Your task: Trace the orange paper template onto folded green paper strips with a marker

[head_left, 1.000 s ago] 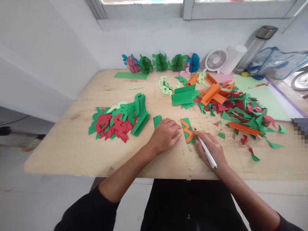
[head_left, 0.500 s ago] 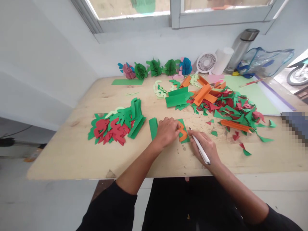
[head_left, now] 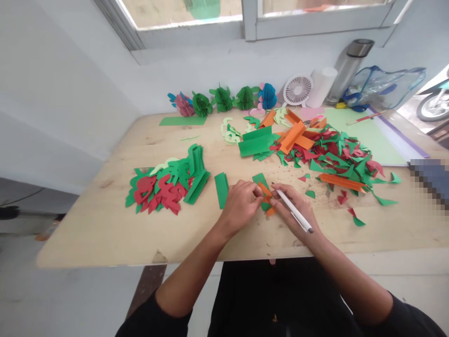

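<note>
An orange paper cutout is pinched between the fingertips of my left hand and my right hand, tilted just above a green paper piece on the table. A white pen also rests in my right hand, its dark tip by the fingers and its other end toward the wrist. Left of my left hand lies a folded green strip. Farther left is a pile of red cutouts and green cutouts.
Red and green scraps and folded orange strips cover the table's right side. Along the wall stand paper figures, a small fan, a white cylinder and a bottle, beside a clear pouch.
The orange cutout, flat on the green piece before, is now lifted and tilted between my fingers. My right hand's fingers have closed in on it, with the pen still held.
</note>
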The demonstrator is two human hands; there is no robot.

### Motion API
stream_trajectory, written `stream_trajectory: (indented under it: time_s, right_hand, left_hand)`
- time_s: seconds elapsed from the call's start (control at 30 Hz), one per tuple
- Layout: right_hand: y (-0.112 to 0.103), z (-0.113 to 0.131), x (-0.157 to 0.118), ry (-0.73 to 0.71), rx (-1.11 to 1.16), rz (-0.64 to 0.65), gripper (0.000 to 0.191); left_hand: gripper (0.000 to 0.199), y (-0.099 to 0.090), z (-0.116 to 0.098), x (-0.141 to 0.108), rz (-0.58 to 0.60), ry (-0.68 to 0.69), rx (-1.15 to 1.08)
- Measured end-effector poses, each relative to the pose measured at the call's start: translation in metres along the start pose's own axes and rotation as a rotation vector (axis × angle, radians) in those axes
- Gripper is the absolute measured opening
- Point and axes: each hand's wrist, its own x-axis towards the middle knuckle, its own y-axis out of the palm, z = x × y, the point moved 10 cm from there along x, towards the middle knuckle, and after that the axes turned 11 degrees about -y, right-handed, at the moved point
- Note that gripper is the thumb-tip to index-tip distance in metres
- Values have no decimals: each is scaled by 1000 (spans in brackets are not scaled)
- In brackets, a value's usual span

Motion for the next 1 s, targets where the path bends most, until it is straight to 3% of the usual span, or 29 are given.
stream_trajectory:
  time_s: [0.13,0.2,0.23,0.33,0.5,0.7,0.83,1.0]
  right_hand:
    - [-8,5,-2,22,1,-52,17]
    - [-17,3,-7,42,25,-103,18]
    - [-21,1,-9,50,44,-123,20]
    - [-31,-7,-19,88,53,-158,22]
    - [-36,-13,-31,116,100,-188,21]
    - [-37,-16,-38,128,83,-195,19]
    - [-39,-16,-40,153,61,-178,20]
    - [-40,-15,-40,165,53,-179,23]
  left_hand:
    - [7,-20,2,1,-28,48,-161]
    - [19,-33,18,15,-131,-41,-94]
    - [23,-33,24,25,-127,-85,-6]
    - [20,-13,29,54,10,-97,151]
    - [9,13,17,79,99,-85,262]
    - [9,16,13,84,160,-73,315]
    - [7,-13,23,86,206,-37,300]
    - [7,-83,43,104,195,-27,310]
